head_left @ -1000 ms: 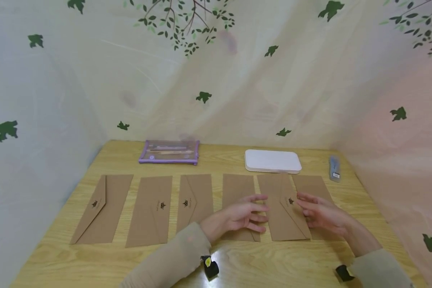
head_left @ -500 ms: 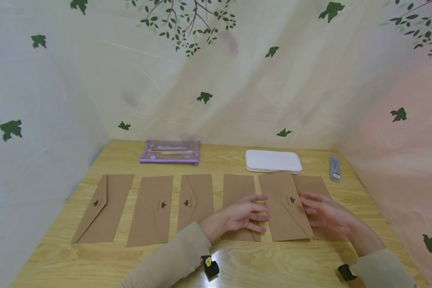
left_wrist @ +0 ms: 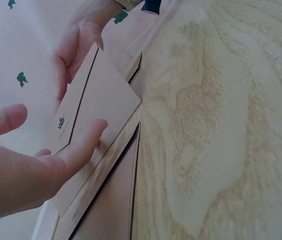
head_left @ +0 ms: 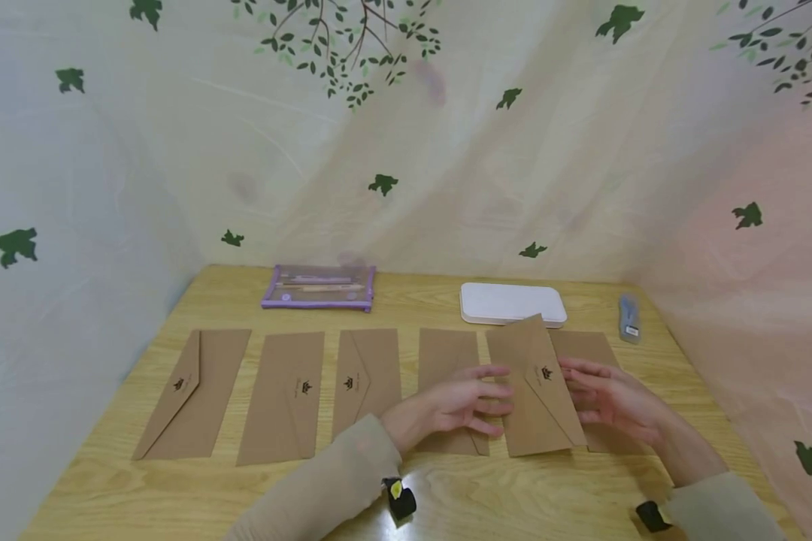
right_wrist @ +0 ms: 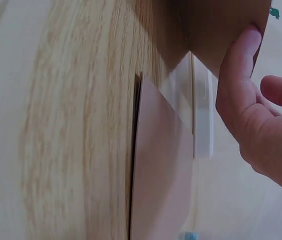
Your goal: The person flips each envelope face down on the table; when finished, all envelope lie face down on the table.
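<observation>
A brown envelope (head_left: 537,409) with a crown print on its flap stands between my two hands, its right side raised and tilted off the table. My left hand (head_left: 470,402) is at its left edge, fingers spread and mostly straight, overlapping the neighbouring envelope (head_left: 446,349). In the left wrist view its thumb stands away from the envelope. My right hand (head_left: 616,402) is at the raised right edge. The right wrist view shows fingers extended against the envelope's back (right_wrist: 221,30), the thumb apart from it. Beneath the right hand lies another brown envelope (head_left: 589,349), partly hidden.
Three more brown envelopes lie in a row to the left, the nearest one (head_left: 368,376) beside my left forearm. At the back are a purple-edged clear pencil pouch (head_left: 319,287), a white flat case (head_left: 513,303) and a small bluish packet (head_left: 628,317).
The envelope between my hands has tilted further, its top right corner rising over the edge of the white case. My left fingers have shifted slightly right, towards it.
</observation>
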Motion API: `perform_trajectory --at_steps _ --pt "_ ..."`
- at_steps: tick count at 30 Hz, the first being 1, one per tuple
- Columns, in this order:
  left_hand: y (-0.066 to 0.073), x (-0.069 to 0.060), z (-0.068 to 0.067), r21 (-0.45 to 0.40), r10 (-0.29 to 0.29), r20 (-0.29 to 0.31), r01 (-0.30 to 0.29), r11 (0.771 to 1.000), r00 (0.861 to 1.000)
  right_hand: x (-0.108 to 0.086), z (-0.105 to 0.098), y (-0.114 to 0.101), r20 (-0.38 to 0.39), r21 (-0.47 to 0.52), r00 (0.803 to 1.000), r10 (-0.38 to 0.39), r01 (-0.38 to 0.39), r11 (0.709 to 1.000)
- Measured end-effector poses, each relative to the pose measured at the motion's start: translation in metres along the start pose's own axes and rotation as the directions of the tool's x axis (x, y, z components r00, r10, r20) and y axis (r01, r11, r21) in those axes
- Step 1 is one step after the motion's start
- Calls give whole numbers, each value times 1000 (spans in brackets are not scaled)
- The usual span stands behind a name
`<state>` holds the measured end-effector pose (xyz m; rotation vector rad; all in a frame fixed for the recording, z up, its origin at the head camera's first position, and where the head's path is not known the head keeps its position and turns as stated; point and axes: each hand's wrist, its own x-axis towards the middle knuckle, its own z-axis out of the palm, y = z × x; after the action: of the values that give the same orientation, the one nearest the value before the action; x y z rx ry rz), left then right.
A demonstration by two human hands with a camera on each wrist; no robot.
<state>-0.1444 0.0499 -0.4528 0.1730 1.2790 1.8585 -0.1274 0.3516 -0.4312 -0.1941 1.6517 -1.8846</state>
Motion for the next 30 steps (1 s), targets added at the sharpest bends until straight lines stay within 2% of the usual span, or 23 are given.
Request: perform_trajectory --at_steps 4,14,22,30 --pt "3 1 3 13 0 1 0 1000 1000 3 3 0 3 2 1000 -8 8 1000" --pt "11 4 10 36 7 20 -7 999 1000 6 14 -4 -47 -99 999 -15 10 995" --pt "19 4 12 39 4 28 -5 999 1000 12 18 -6 33 -51 997 -74 75 996" --pt "22 5 11 21 3 21 -3 1000 1000 20 23 -5 26 -78 995 -93 94 992"
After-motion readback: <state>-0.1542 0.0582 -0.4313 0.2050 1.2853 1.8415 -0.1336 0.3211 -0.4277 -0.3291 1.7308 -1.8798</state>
